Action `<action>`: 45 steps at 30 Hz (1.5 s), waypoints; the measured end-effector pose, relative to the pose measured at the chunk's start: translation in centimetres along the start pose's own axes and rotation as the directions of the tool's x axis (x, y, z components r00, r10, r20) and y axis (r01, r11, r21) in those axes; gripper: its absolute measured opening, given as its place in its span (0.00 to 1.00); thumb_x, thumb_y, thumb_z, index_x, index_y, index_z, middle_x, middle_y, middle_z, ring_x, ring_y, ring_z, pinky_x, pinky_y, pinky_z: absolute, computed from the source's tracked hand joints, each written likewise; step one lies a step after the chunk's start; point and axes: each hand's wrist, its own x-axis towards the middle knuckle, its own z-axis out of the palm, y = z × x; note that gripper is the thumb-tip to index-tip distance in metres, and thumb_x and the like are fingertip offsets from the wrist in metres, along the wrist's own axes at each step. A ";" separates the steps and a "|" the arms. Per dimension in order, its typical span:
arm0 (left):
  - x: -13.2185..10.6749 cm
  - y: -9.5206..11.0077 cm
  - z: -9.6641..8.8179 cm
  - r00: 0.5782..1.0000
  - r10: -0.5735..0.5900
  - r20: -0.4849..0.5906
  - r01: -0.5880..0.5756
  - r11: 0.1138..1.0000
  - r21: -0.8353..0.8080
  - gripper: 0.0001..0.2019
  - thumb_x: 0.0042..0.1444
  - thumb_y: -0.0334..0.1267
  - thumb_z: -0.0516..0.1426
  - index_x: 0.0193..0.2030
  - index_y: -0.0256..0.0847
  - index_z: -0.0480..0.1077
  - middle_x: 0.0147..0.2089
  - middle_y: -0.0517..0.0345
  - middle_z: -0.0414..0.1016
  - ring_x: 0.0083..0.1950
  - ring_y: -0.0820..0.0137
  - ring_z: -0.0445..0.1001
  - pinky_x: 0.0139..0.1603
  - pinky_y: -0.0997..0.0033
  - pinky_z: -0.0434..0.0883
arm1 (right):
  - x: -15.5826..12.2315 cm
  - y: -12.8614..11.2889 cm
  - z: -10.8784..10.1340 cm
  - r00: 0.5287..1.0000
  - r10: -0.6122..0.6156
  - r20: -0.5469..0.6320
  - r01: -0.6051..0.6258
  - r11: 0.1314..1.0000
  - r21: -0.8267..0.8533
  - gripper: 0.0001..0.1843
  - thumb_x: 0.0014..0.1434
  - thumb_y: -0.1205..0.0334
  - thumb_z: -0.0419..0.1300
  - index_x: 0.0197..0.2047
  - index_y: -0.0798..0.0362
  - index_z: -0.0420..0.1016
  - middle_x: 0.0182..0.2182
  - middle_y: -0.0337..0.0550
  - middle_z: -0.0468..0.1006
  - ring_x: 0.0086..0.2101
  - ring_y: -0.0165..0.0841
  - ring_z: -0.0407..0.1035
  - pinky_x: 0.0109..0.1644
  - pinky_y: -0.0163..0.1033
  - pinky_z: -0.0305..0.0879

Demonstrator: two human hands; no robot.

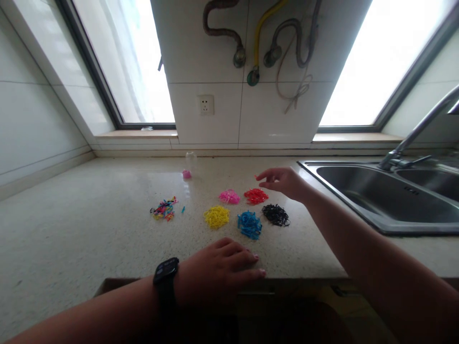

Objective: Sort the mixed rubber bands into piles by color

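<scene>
Above and just behind a pile of red rubber bands [256, 196], my right hand [283, 183] has its fingers drawn together. A small red band [256, 177] shows at its fingertips. My left hand [222, 267], with a watch [166, 270] on the wrist, lies on the counter's front edge, fingers stretched out and holding nothing. Between the hands are separate piles of pink bands [229, 196], yellow bands [217, 217], blue bands [250, 224] and black bands [276, 215]. A mixed-colour pile [164, 209] lies further left, with a single blue band [183, 209] beside it.
A clear container [191, 161] and a pink lid [187, 174] stand toward the back of the counter [118, 229]. On the right is a steel sink [376, 196] with a tap [412, 129]. Hoses and a socket [205, 104] are on the tiled wall.
</scene>
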 end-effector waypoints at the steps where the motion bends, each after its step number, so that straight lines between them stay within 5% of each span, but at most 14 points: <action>1: 0.0 0.0 0.0 1.000 -0.004 -0.001 0.004 1.000 -0.004 0.22 0.65 0.37 0.56 0.65 0.45 0.63 0.62 0.53 0.70 0.58 0.61 0.68 0.60 0.58 0.65 | -0.5 0.6 -0.2 0.998 0.021 -0.054 -0.020 1.000 0.016 0.16 0.50 0.51 0.71 0.39 0.53 0.84 0.22 0.37 0.73 0.22 0.26 0.59 0.26 0.36 0.58; 5: 0.2 0.2 -0.1 1.000 -0.013 0.002 0.013 1.000 -0.019 0.24 0.63 0.37 0.57 0.65 0.45 0.63 0.63 0.52 0.70 0.58 0.60 0.68 0.60 0.57 0.65 | -2.1 2.2 0.2 0.981 0.113 -0.160 -0.091 0.986 0.140 0.17 0.48 0.48 0.71 0.34 0.52 0.84 0.23 0.41 0.77 0.24 0.29 0.64 0.28 0.38 0.63; 10: 0.3 0.4 -0.5 0.999 -0.032 0.035 0.033 0.999 -0.025 0.24 0.64 0.36 0.56 0.66 0.46 0.62 0.63 0.53 0.69 0.59 0.60 0.68 0.60 0.58 0.65 | -2.6 2.1 0.6 0.972 0.185 -0.144 -0.122 0.924 0.363 0.17 0.47 0.49 0.72 0.35 0.52 0.83 0.33 0.46 0.83 0.28 0.31 0.71 0.33 0.41 0.69; 15: 0.5 0.5 -0.7 0.997 -0.044 0.067 0.046 0.999 -0.027 0.24 0.63 0.35 0.56 0.66 0.46 0.62 0.64 0.55 0.69 0.59 0.60 0.68 0.60 0.58 0.66 | -2.8 1.8 0.4 0.975 0.200 -0.096 -0.148 0.908 0.391 0.17 0.48 0.50 0.72 0.37 0.53 0.83 0.31 0.46 0.83 0.25 0.28 0.68 0.30 0.39 0.66; 21: 0.4 0.5 -0.5 0.996 -0.053 0.065 0.056 0.998 -0.034 0.26 0.63 0.34 0.57 0.67 0.47 0.62 0.64 0.55 0.68 0.60 0.60 0.67 0.60 0.57 0.66 | -2.8 2.5 0.1 0.982 0.168 -0.090 -0.136 0.948 0.287 0.18 0.53 0.48 0.68 0.41 0.52 0.83 0.32 0.45 0.82 0.26 0.29 0.65 0.29 0.38 0.63; 31: 0.1 0.4 -0.1 0.995 -0.054 0.078 0.056 0.998 -0.030 0.29 0.60 0.33 0.58 0.68 0.48 0.60 0.66 0.54 0.66 0.61 0.58 0.66 0.62 0.54 0.65 | -2.5 6.1 0.2 0.996 0.065 0.055 -0.050 0.970 -0.240 0.14 0.59 0.55 0.62 0.40 0.54 0.84 0.28 0.43 0.80 0.27 0.30 0.63 0.33 0.38 0.57; 39: 0.0 0.4 -0.2 0.995 -0.046 0.086 0.048 0.999 -0.023 0.28 0.61 0.34 0.57 0.69 0.48 0.60 0.66 0.54 0.66 0.60 0.58 0.66 0.61 0.54 0.65 | -2.4 6.4 0.6 0.989 0.124 0.077 -0.095 0.948 -0.304 0.13 0.58 0.59 0.62 0.43 0.52 0.84 0.32 0.43 0.81 0.29 0.31 0.64 0.35 0.37 0.59; 45: 0.1 0.3 -0.1 0.997 -0.043 0.061 0.045 0.999 -0.029 0.29 0.61 0.34 0.58 0.68 0.47 0.60 0.65 0.54 0.67 0.60 0.58 0.66 0.60 0.54 0.66 | -2.3 6.7 0.5 0.993 0.110 0.041 -0.095 0.958 -0.271 0.15 0.59 0.52 0.62 0.42 0.52 0.84 0.25 0.40 0.75 0.27 0.31 0.61 0.33 0.37 0.58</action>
